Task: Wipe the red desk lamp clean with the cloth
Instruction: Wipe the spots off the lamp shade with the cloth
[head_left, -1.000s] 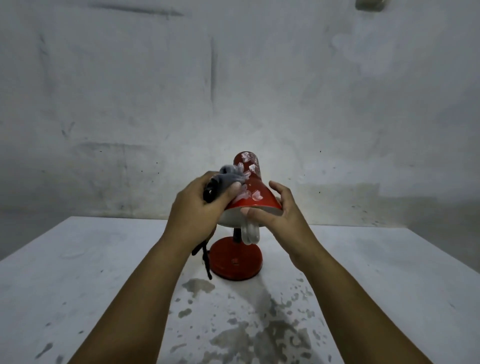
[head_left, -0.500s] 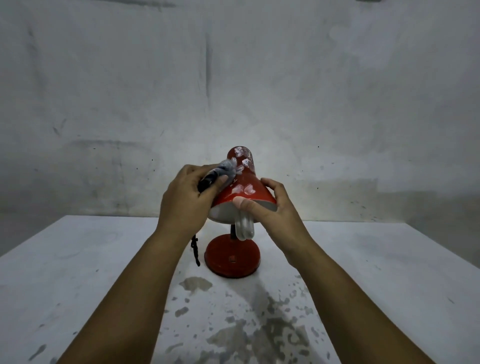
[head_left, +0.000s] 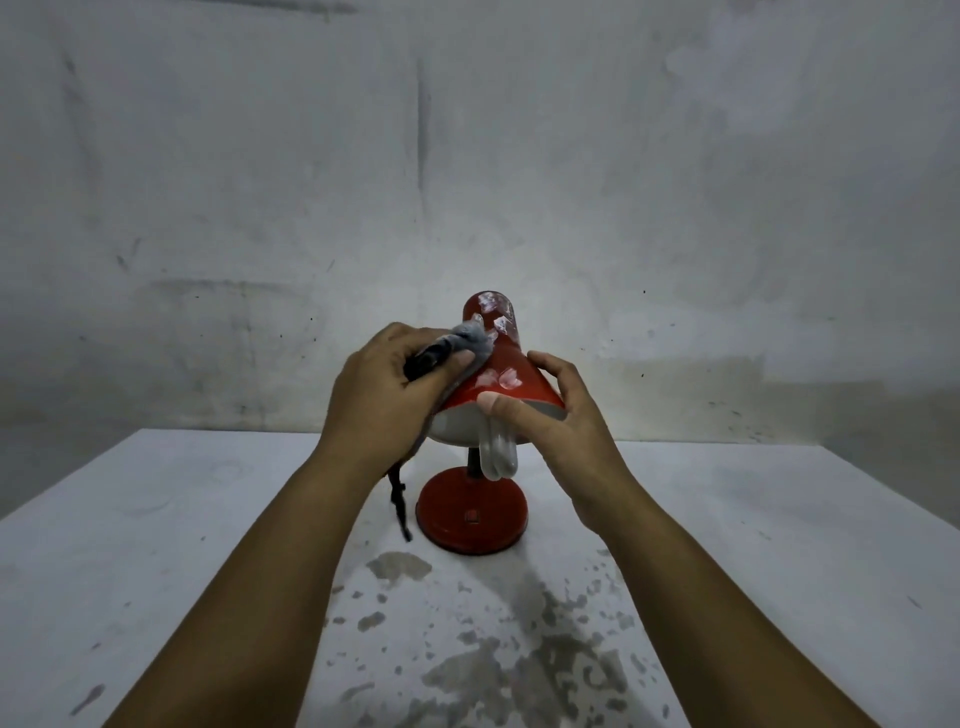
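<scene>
The red desk lamp (head_left: 511, 371) stands on the table with its cone shade tilted towards me; white smears mark the top of the shade. Its round red base (head_left: 471, 512) sits below, and a white bulb (head_left: 498, 453) hangs out of the shade. My left hand (head_left: 387, 395) grips a grey and black cloth (head_left: 467, 340) and presses it against the shade's left side. A dark strip of the cloth hangs down beside the base. My right hand (head_left: 563, 421) holds the shade's rim, thumb on the front edge, fingers curled round the right side.
The lamp stands on a white table (head_left: 156, 545) with dark worn patches near me. A stained grey wall (head_left: 467, 156) rises right behind the table's far edge.
The cloth in my left hand has slid slightly down and along the shade's left side. My right hand keeps its hold on the rim. The view shifted a little.
</scene>
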